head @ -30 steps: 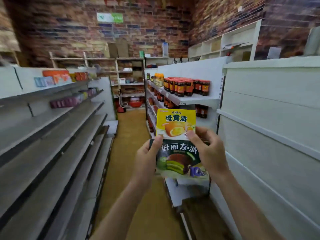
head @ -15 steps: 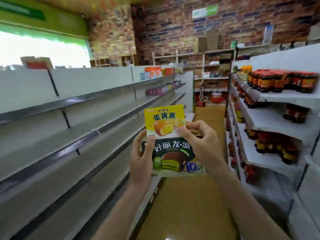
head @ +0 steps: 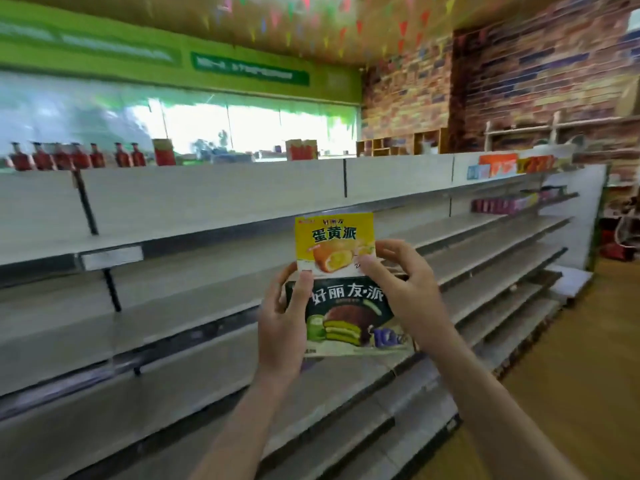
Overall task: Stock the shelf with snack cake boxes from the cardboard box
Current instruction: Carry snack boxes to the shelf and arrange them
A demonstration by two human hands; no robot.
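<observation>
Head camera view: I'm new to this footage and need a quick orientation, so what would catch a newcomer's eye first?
Front and centre, the left hand and right hand grip two snack cake boxes fanned together: a yellow egg-yolk pie box above a dark green chocolate pie box. Behind them stretch long grey metal shelves, mostly bare. Red-capped dark bottles line the top at far left.

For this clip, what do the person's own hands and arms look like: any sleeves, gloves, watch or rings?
Both forearms are bare up to the frame edge, with no sleeves in view. The left hand and right hand wear no gloves. No watch, bracelet or ring shows on wrists or fingers.
</observation>
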